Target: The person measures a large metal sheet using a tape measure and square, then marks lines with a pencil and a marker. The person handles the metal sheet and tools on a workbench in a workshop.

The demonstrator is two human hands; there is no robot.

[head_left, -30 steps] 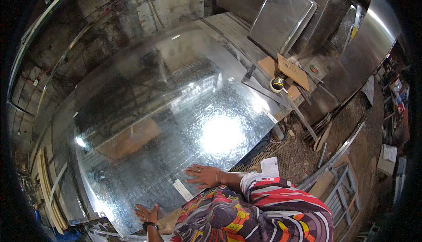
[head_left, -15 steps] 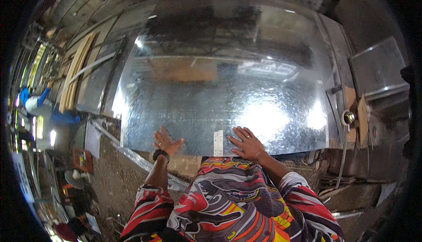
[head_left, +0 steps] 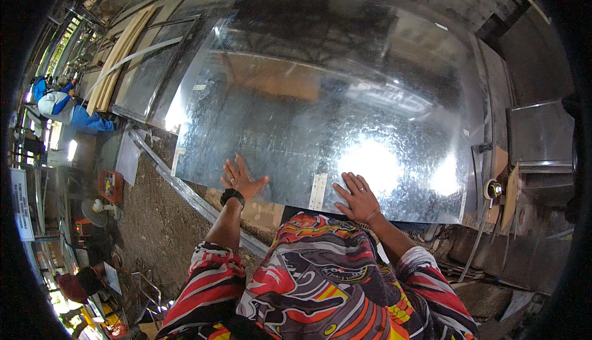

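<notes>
A large shiny sheet of metal [head_left: 277, 136] lies flat before me, reflecting bright light at its right half. My left hand [head_left: 244, 179] rests on it near the front edge, fingers spread, a dark watch on the wrist. To the right, my right hand [head_left: 359, 197] also presses flat on the sheet with its fingers apart, a ring on one finger. Between the hands, closer to the right one, a white label strip [head_left: 317, 192] with printed marks sits at the front edge. Neither hand holds anything.
Long wooden strips [head_left: 123, 53] lie at the far left. Below them a metal channel [head_left: 185, 193] runs beside the sheet. A tape measure [head_left: 493, 189] sits right of the sheet. Another person [head_left: 68, 107] in blue and grey is at the left, near a red crate [head_left: 110, 186].
The whole view has turned slightly, so the sheet appears tilted, its right side lower. Both hands stay spread on the sheet near its front edge. The person at the left shows more fully.
</notes>
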